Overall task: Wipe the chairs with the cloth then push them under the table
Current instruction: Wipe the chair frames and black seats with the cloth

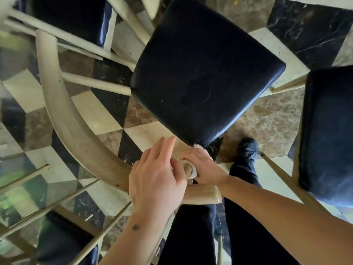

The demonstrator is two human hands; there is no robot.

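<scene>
**A:** What are the hands doing?

**B:** The right hand (202, 165) has its grip closed around a small white cloth (193, 172), pressed against the pale wooden post where the curved backrest (63, 111) meets the seat. Only scraps of cloth show beside the fingers. The left hand (156, 180) lies over the backrest rail right next to it, fingers loosely extended, steadying and not clenched on anything.

**B:** Both work on one pale wooden chair with a black glossy cushioned seat (206, 73), seen from straight above.

**A:** How far along is the job?

**B:** Mid-wipe, I judge. This chair stands out in the open on the floor, so pushing it in is still to come. Whether its seat has been wiped, I cannot tell.

**A:** What else is around?

**B:** Three more black-seated chairs: one at upper left (72, 18), one at lower left (65, 243), one at the right edge (328, 131). The worktop itself is not clearly visible. Below lies a checkered marble floor (267, 121). The person's dark trouser legs and a black shoe (247, 150) stand just behind the chair.

**A:** Any obstacles?

**B:** The chairs crowd closely; their legs and rails may snag when this one is pushed.
</scene>
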